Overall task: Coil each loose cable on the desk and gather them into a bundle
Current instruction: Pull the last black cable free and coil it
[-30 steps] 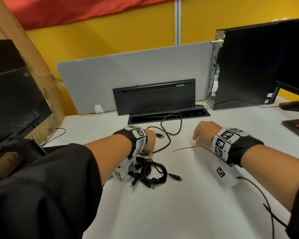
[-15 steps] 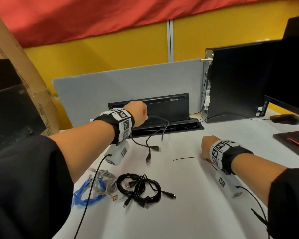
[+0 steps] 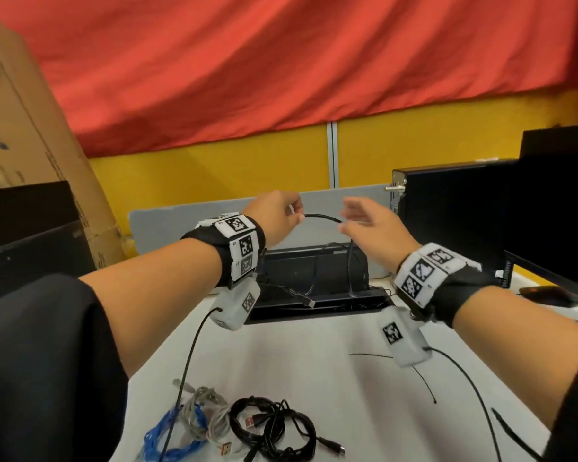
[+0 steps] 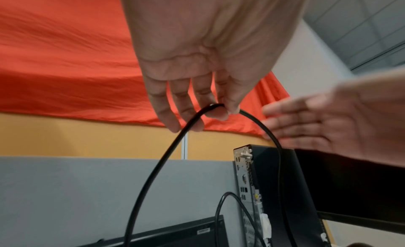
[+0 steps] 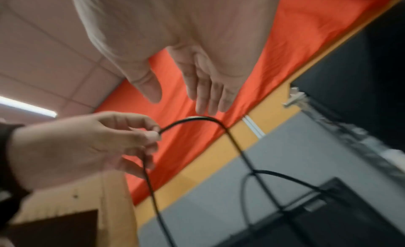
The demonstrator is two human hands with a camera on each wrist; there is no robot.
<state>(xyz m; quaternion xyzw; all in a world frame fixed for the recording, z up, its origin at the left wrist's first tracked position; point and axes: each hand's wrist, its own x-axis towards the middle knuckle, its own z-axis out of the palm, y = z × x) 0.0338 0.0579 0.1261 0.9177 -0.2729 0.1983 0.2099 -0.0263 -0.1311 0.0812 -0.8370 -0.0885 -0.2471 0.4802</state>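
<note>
A loose black cable [image 3: 324, 217] arches in the air above the back of the white desk [image 3: 314, 378]. My left hand [image 3: 289, 211] pinches it at the top of the arch between thumb and fingertips, as the left wrist view shows [image 4: 210, 110]. Both cable ends [image 4: 157, 165] hang down toward the desk's open cable tray. My right hand [image 3: 351, 218] hovers open beside the arch with straight fingers [image 5: 206, 101] just above the cable [image 5: 197, 119]; I cannot tell whether they touch it. On the near desk lie a black coil [image 3: 274, 428], a grey coil [image 3: 207, 415] and a blue cable [image 3: 167, 445].
A black keyboard [image 3: 314, 271] leans on the grey divider behind the cable tray [image 3: 314, 311]. A PC tower [image 3: 454, 221] and a mouse [image 3: 544, 295] stand at right, a cardboard box [image 3: 30, 145] at left. A thin black wire [image 3: 424, 381] lies on the desk at right.
My left hand has lifted the black cable from the desk high into the air. The right hand left the desk, rose to the cable and opened. The head view tilted up.
</note>
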